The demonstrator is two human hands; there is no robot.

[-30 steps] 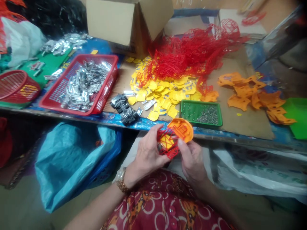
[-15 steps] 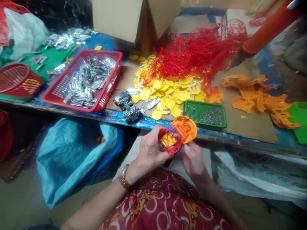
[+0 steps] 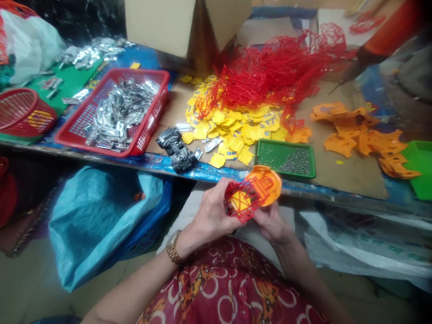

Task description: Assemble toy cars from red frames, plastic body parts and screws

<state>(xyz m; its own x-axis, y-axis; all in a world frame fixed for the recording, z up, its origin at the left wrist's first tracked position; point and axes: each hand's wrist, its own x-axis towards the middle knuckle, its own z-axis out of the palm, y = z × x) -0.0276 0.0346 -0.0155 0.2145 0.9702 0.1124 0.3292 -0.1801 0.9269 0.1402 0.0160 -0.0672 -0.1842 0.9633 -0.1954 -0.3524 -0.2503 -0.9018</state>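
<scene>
The fingers (image 3: 219, 192) of the left hand (image 3: 207, 217) were curled around a red plastic cage (image 3: 241, 201), and they held it tight. The fingers (image 3: 265, 219) of the right hand (image 3: 274, 227) were bent and pressed up under a round orange plastic piece (image 3: 266, 184), which was joined to the cage. A yellow plastic piece (image 3: 240, 201) showed inside the cage. The hands were close together, and neither one was open wide.

All of this was just below a green tray (image 3: 285, 158) full of tiny metal bits, past the edge of the tabletop (image 3: 351, 180). A gold watch (image 3: 173, 248) sat on the left wrist, and a red dress with rings on it (image 3: 216, 288) was below the hands.

To the left of the green tray lay a pile of yellow pieces (image 3: 229, 132) and a black toy car (image 3: 178, 150). Further left was a red basket of silver metal pieces (image 3: 118, 112). Behind the green tray was a big heap of red cages (image 3: 273, 74), with a cardboard box (image 3: 185, 31) beside it. To the right lay orange pieces (image 3: 357, 141). A blue bag (image 3: 101, 220) sat below the tabletop, left of the hands.
</scene>
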